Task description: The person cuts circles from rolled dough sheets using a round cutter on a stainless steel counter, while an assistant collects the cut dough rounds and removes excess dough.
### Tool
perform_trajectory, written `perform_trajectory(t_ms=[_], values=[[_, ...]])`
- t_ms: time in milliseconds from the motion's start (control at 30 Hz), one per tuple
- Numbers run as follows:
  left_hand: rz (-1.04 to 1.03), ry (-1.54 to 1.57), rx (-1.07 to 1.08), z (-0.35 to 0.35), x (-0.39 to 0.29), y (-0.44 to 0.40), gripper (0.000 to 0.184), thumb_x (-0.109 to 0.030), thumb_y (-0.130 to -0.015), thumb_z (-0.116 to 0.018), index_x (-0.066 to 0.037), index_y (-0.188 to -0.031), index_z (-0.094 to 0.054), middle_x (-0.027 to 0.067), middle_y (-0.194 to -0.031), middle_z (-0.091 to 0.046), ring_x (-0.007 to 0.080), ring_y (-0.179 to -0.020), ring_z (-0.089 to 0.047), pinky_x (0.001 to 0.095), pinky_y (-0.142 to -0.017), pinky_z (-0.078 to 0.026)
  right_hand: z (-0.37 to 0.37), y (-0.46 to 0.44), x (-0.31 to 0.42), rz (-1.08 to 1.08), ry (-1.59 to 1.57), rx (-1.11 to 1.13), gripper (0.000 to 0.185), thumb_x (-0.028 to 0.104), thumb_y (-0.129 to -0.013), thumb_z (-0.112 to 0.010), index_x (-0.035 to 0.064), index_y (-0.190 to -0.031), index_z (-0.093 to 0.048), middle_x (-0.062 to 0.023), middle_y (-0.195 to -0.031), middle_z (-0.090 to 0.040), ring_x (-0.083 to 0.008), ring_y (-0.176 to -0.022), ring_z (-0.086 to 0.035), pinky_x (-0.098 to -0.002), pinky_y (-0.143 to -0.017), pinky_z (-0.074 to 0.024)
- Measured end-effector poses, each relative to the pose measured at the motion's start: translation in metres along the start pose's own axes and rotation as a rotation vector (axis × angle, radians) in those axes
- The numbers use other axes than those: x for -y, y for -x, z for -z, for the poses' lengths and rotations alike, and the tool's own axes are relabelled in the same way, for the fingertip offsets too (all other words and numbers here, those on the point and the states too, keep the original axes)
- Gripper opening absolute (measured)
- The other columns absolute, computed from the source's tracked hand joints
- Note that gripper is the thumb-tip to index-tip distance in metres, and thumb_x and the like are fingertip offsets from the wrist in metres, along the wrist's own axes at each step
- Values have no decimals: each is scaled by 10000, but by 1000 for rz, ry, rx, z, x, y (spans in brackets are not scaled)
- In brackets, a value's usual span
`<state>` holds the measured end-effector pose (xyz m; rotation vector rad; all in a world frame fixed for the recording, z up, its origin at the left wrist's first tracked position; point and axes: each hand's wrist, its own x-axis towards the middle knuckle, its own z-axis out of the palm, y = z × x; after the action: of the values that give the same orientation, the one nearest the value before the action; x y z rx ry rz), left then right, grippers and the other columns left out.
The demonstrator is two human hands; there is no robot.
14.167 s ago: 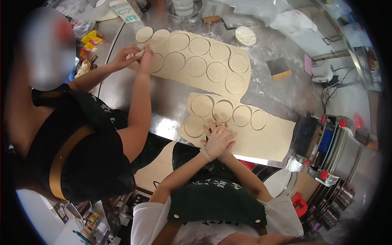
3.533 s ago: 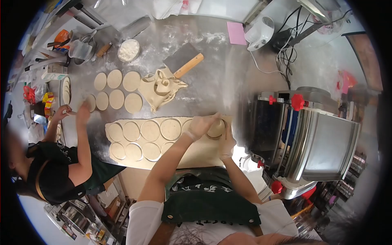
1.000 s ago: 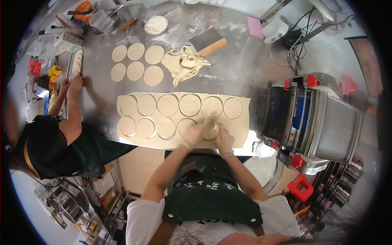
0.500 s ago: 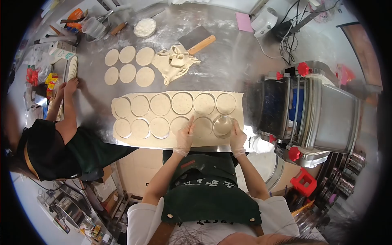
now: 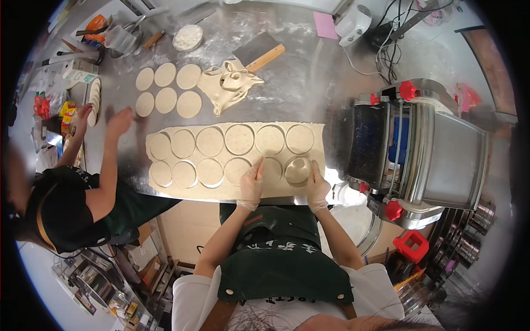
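A flat sheet of dough (image 5: 221,192) lies on the metal table, with two rows of round cuts in it. My right hand (image 5: 317,187), in a clear glove, grips the side of a round cutter (image 5: 298,171) standing on the sheet at the front right. Also gloved, my left hand (image 5: 252,185) rests on the dough to the left of the cutter, fingers stretched forward over the front row and holding nothing. Several loose dough rounds (image 5: 165,100) sit behind the sheet at the left, beside a crumpled heap of dough scraps (image 5: 227,88).
A scraper with a wooden handle (image 5: 266,58) and a bowl of flour (image 5: 188,38) lie at the back. A dough-rolling machine (image 5: 414,154) stands to the right. At the left, a co-worker's hand (image 5: 120,121) reaches over the table near a long filled dough strip (image 5: 94,102).
The co-worker's nearer hand has moved right, away from the dough strip. My view has shifted slightly; my hands and the cutter keep about the same place on the dough.
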<state>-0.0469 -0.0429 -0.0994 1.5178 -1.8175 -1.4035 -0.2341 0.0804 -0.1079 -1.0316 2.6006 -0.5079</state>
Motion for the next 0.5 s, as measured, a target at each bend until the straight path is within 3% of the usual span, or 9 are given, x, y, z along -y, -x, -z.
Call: perform_trajectory(t_ms=[67, 100, 167, 200, 267, 500], values=[[-40, -201, 18, -4, -15, -4, 357, -126, -919, -599, -67, -1270, -631, 164, -1211, -648, 304, -1037, -641, 383, -878, -511, 10, -2, 9, 92, 203, -3, 411, 179, -911, -613, 135, -1320, -605, -168, -994, -655, -311, -840, -650, -386, -682, -520], [-278, -291, 53, -10, -21, -6, 375, -141, -903, -608, -69, -1271, -622, 155, -1222, -628, 309, -1077, -610, 411, -934, -471, 12, -4, 12, 140, 305, -4, 416, 161, -900, -611, 121, -1314, -598, -175, -1127, -657, -330, -949, -650, -394, -753, -539], [-754, -461, 126, -32, -38, -11, 416, -173, -870, -625, -74, -1273, -604, 135, -1244, -588, 318, -1157, -547, 467, -1045, -392, 9, -8, 17, 398, 245, -44, 469, 153, -906, -592, 113, -1368, -516, -171, -1293, -555, -352, -1161, -530, -434, -958, -455], [-793, -421, 189, -46, -48, -14, 440, -196, -845, -637, -81, -1268, -609, 130, -1266, -569, 321, -1187, -518, 486, -1066, -361, 7, -9, 20, 524, 214, -63, 498, 150, -910, -582, 108, -1394, -474, -170, -1375, -504, -362, -1267, -470, -454, -1061, -413], [-871, -341, 315, -72, -71, -22, 489, -243, -795, -662, -95, -1259, -617, 120, -1310, -530, 326, -1246, -461, 525, -1109, -299, -3, -12, 33, 542, 37, 0, 493, 169, -893, -608, 92, -1367, -500, -172, -1376, -488, -356, -1242, -487, -454, -1056, -402], [-781, -323, 328, -87, -72, -32, 547, -336, -761, -676, -92, -1247, -615, 96, -1200, -583, 321, -1176, -497, 530, -1085, -337, -24, -15, 38, 489, 128, 99, 481, 172, -878, -630, 92, -1343, -535, -165, -1288, -525, -343, -1167, -523, -448, -983, -425]])
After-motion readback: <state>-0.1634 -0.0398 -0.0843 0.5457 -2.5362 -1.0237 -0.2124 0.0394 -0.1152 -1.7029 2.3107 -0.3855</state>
